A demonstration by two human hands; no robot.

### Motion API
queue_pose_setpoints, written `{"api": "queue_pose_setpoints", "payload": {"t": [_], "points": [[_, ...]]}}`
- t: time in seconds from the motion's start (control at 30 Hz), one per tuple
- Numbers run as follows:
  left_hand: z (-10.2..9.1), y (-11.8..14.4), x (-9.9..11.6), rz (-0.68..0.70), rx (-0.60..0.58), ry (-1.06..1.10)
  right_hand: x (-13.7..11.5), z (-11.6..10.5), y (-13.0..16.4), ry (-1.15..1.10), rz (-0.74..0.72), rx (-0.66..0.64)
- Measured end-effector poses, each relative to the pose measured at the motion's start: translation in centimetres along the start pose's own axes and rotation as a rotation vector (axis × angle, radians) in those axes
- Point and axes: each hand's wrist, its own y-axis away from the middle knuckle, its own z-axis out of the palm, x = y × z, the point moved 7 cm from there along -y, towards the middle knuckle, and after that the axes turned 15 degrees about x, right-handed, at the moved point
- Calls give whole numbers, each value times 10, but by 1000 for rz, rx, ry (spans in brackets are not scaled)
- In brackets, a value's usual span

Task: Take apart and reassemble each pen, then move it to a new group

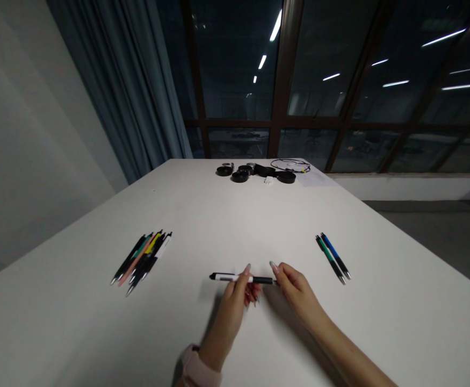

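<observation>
A white and black pen (262, 280) lies level just above the table, its clicker end pointing left. My left hand (235, 301) is closed around its middle, thumb on top. At the pen's tip end, my right hand (297, 290) is closed with thumb and finger on the tip; the fingers partly hide it. To the left sits a loose pile of several pens (144, 258) in black, green, pink, yellow and white. On the right a green pen (330, 259) and a blue pen (336, 255) lie side by side, tips toward me.
Black round parts (240, 176) stand at the far end of the white table (202, 215), with a coiled black cable (291, 164) and a sheet of paper (315, 178) nearby. Behind are a blue curtain (130, 80) and dark windows.
</observation>
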Motion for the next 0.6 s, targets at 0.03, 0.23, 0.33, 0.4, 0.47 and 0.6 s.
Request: {"api": "queue_pose_setpoints", "payload": {"t": [0.03, 0.23, 0.33, 0.4, 0.47, 0.6], "points": [[0, 0, 0, -13, 5, 14, 0, 1, 1, 5, -5, 0], [-2, 3, 1, -61, 52, 37, -1, 4, 5, 7, -7, -18], [-3, 3, 1, -61, 72, 42, -2, 4, 6, -5, 8, -12], [-3, 3, 0, -69, 75, 64, -3, 1, 4, -25, 23, 15], [-4, 2, -1, -97, 91, 102, -1, -4, 0, -57, 59, 48], [-10, -1, -2, -133, 175, 156, 16, -9, -8, -157, 238, 62]]}}
